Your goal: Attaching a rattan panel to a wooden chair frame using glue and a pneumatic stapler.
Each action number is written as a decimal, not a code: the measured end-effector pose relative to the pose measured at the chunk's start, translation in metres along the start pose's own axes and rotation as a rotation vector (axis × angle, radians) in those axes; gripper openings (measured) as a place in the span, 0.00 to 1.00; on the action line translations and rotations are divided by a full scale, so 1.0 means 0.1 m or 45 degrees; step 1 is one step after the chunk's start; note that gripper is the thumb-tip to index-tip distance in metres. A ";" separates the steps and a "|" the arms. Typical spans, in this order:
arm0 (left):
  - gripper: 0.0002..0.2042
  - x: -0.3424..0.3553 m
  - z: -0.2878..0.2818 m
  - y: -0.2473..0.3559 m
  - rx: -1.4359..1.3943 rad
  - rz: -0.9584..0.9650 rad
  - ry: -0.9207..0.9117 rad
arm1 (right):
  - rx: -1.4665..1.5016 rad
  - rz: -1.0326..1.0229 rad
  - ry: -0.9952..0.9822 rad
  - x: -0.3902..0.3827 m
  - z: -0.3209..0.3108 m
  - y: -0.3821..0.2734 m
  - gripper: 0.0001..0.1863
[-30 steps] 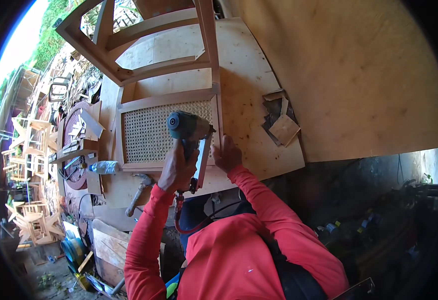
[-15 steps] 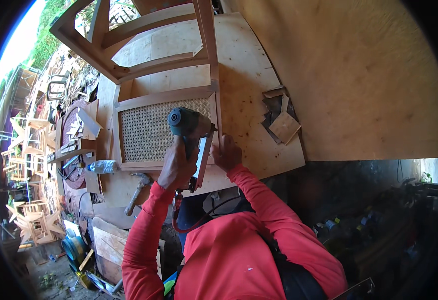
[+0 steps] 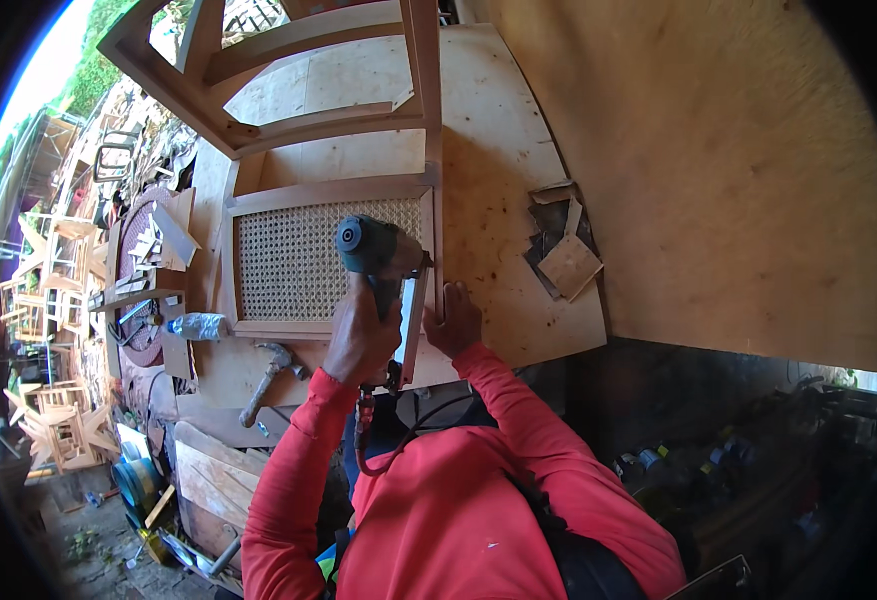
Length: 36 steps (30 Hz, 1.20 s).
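My left hand [image 3: 356,335] is wrapped round the handle of a dark teal pneumatic nail gun [image 3: 368,242]. The gun's nose meets the right side rail of a wooden chair frame [image 3: 330,186], and its long magazine slants down toward me. A woven cane panel [image 3: 293,255] fills the back part of that frame, which lies flat on the workbench. Just right of the gun, my right hand [image 3: 455,322] grips the same rail near its lower end, fingers curled on the wood. A hose [image 3: 362,415] hangs from the gun's base.
A hammer [image 3: 270,382] and a plastic bottle [image 3: 198,326] lie left of my left arm. Sandpaper scraps [image 3: 566,245] sit on the bench [image 3: 493,185] at right, near a large plywood sheet [image 3: 728,190]. The chair's legs [image 3: 173,80] rise at the far left. Wooden stools [image 3: 63,420] stand beyond.
The whole view has shifted slightly. My right hand's fingers have moved a little on the rail, while the nail gun stays at the same place on the frame.
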State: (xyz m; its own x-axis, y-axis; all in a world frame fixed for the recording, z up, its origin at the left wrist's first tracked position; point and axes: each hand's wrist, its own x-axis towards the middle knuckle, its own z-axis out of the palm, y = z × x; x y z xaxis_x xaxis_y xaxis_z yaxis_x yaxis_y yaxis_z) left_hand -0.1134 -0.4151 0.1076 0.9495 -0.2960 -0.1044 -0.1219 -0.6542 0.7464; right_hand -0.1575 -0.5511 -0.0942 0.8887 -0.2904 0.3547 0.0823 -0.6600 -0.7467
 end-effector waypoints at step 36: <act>0.24 0.40 -1.46 -0.30 -0.388 -0.157 0.512 | -0.197 -0.515 0.120 1.56 0.16 -0.34 0.38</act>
State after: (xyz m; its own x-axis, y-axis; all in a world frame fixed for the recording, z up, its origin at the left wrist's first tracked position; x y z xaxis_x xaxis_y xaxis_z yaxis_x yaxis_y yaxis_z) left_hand -0.0292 -0.3062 0.1768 0.9949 0.1003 0.0123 0.0309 -0.4173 0.9083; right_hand -0.0138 -0.5629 -0.0227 0.7533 -0.0441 0.6562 0.3405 -0.8275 -0.4465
